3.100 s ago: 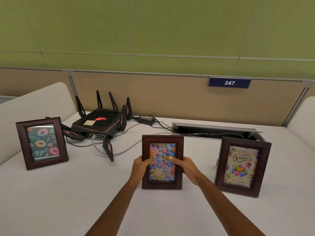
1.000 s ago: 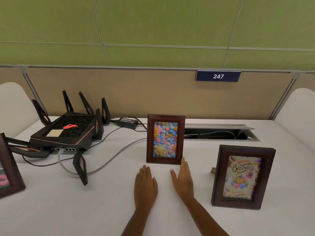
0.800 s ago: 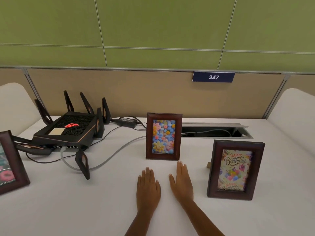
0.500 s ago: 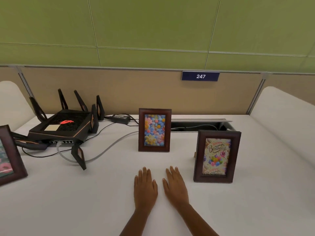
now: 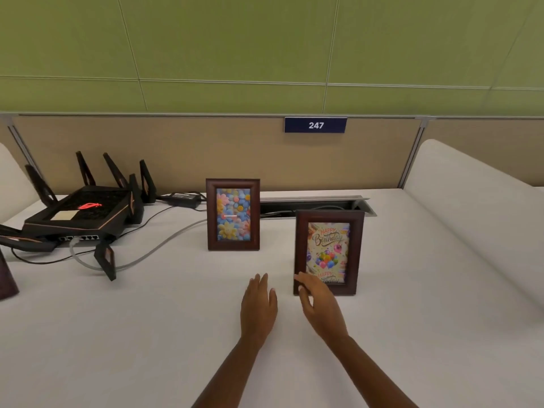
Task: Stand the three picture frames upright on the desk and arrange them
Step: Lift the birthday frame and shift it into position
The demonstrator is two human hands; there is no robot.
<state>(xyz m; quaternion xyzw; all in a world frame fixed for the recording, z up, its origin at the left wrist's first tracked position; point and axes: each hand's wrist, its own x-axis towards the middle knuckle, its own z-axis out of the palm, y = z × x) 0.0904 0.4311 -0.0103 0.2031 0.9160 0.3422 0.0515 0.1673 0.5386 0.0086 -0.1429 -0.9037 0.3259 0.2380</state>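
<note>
Just past the loose, empty fingers (image 5: 300, 279) of the right hand (image 5: 319, 304), the birthday frame (image 5: 329, 252) is probably light, rigid, glass-fronted; best gripped by both side rails.

— What sits at the left of the white bench (image 5: 147, 334)?
— A black angular router with upright antennas (image 5: 85, 213), a grey cable (image 5: 164, 245) curling from its front.
— And behind?
— A blue "247" sign (image 5: 315, 125) on the tan partition (image 5: 206, 154).
</note>
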